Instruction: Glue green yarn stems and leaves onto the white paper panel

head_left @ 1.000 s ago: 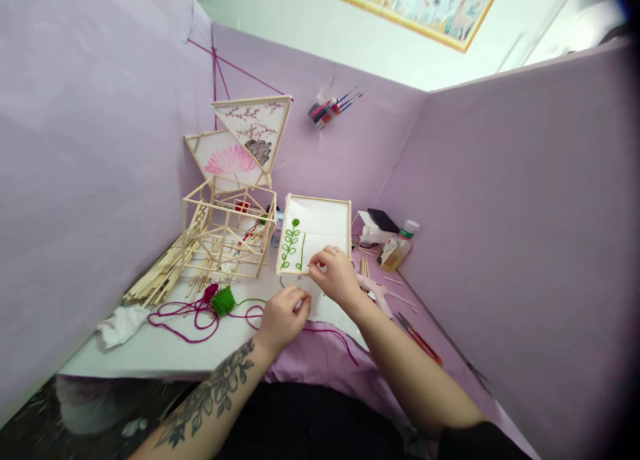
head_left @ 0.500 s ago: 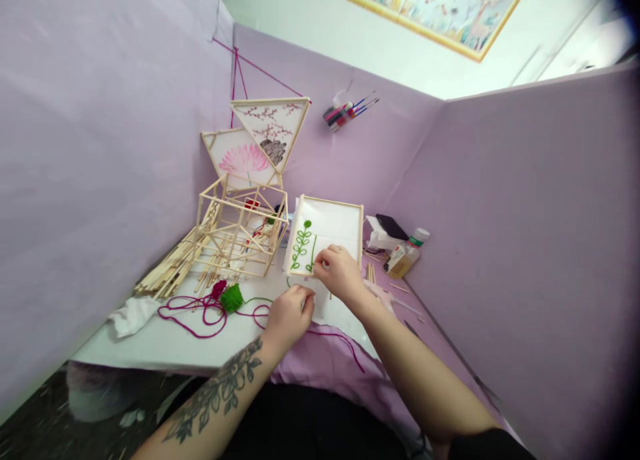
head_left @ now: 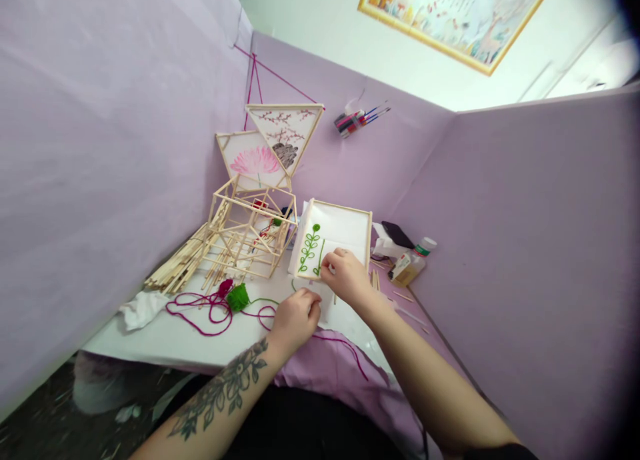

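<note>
A white panel framed with thin wooden sticks [head_left: 345, 221] leans on the table ahead of me. Green yarn glued or laid on it forms a leafy stem [head_left: 309, 250] with a round coil on top, and a second strand [head_left: 321, 255] rises to its right. My right hand [head_left: 346, 275] is pinched at the panel's lower part, on the green yarn by that strand. Lower and to the left, my left hand [head_left: 296, 315] has its fingers pressed together; what they hold is too small to make out. Green yarn runs from its ball [head_left: 238, 297] toward the left hand.
An open stick framework [head_left: 253, 230] and a pile of wooden sticks [head_left: 183, 260] stand left. Magenta yarn [head_left: 200, 330] and a crumpled white cloth [head_left: 143, 310] lie in front. A bottle [head_left: 411, 263] and a phone [head_left: 397, 235] are right. Painted triangular panels [head_left: 287, 135] hang behind.
The whole view has shifted a little, so everything appears slightly farther right and lower. Both hands keep nearly the same closed poses by the panel.
</note>
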A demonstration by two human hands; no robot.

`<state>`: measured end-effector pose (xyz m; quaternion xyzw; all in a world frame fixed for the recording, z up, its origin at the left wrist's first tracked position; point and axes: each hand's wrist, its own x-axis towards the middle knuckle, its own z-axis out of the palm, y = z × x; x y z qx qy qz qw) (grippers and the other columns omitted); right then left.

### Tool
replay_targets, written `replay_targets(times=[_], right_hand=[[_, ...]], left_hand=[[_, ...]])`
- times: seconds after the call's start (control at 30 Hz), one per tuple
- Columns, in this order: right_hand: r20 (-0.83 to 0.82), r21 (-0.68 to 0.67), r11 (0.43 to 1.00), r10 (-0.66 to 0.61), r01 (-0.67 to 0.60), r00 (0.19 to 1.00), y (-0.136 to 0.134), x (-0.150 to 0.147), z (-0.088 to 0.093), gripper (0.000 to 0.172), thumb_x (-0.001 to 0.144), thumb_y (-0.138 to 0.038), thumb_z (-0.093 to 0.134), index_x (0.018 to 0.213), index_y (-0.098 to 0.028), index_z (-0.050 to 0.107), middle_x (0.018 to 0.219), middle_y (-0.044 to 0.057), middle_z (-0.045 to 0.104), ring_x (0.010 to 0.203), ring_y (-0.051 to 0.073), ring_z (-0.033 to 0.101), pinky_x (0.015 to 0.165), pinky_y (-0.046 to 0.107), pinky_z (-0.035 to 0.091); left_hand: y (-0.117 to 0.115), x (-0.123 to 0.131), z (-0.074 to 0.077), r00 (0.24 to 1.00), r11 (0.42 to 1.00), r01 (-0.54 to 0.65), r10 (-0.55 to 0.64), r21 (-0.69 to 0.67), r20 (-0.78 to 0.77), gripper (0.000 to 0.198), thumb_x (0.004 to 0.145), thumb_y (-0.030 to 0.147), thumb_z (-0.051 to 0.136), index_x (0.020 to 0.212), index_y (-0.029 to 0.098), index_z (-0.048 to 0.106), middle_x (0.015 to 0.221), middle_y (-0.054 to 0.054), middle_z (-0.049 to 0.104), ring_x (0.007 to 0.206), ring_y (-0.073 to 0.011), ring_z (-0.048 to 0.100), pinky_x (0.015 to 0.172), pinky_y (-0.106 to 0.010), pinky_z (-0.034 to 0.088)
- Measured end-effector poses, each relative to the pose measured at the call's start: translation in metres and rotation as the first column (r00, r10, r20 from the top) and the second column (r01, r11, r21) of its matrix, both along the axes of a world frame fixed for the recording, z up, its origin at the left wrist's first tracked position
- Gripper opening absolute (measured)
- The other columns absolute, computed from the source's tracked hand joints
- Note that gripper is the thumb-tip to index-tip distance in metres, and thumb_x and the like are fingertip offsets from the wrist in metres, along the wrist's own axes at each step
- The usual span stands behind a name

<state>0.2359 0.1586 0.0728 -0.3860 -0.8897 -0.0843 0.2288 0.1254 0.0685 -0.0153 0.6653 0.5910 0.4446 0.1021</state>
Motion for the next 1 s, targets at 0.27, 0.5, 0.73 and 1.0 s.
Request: replay_targets(times=[0.27, 0.5, 0.73, 1.0], right_hand=[[-0.047, 0.019, 1.0, 0.02, -0.019, 0.999, -0.005, 0.006, 0.005, 0.007, 0.079, -0.019, 0.055, 0.083, -0.02, 0.061, 0.081, 0.005, 0.059, 0.081, 0.02, 0.054, 0.067, 0.028, 0.037], [-0.253, 0.096, 0.989, 0.131, -0.11, 0.958, -0.005, 0.021, -0.005, 0.009, 0.081, -0.015, 0.054, 0.082, -0.019, 0.062, 0.079, 0.003, 0.059, 0.078, 0.018, 0.056, 0.07, 0.027, 0.041], [-0.213, 0.172, 0.962, 0.247, -0.213, 0.945, -0.004, 0.025, -0.02, 0.019, 0.09, -0.02, 0.051, 0.093, -0.023, 0.069, 0.088, 0.006, 0.063, 0.088, 0.02, 0.055, 0.08, 0.033, 0.044], [-0.181, 0.177, 0.963, 0.233, -0.202, 0.955, 0.002, 0.025, -0.02, 0.019, 0.089, -0.018, 0.052, 0.092, -0.023, 0.071, 0.089, 0.006, 0.062, 0.087, 0.021, 0.054, 0.078, 0.032, 0.044]], left_hand=[[-0.002, 0.0, 0.003, 0.999, 0.999, -0.005, 0.003, -0.041, -0.046, 0.018, 0.082, 0.015, 0.047, 0.082, 0.019, 0.065, 0.086, -0.004, 0.067, 0.082, -0.0184, 0.064, 0.075, -0.028, 0.047], [-0.001, 0.001, 0.001, 0.999, 0.999, 0.002, -0.004, -0.04, -0.052, 0.018, 0.083, 0.016, 0.047, 0.083, 0.019, 0.065, 0.087, -0.004, 0.067, 0.082, -0.0175, 0.064, 0.074, -0.027, 0.047], [-0.001, 0.002, 0.001, 0.999, 0.999, 0.003, -0.006, -0.041, -0.054, 0.018, 0.083, 0.016, 0.047, 0.083, 0.02, 0.065, 0.087, -0.004, 0.067, 0.082, -0.0178, 0.064, 0.075, -0.028, 0.048], [-0.002, 0.001, 0.0, 0.998, 0.999, 0.0, -0.002, -0.037, -0.057, 0.018, 0.082, 0.015, 0.047, 0.082, 0.02, 0.065, 0.086, -0.004, 0.067, 0.082, -0.0176, 0.064, 0.075, -0.028, 0.048]])
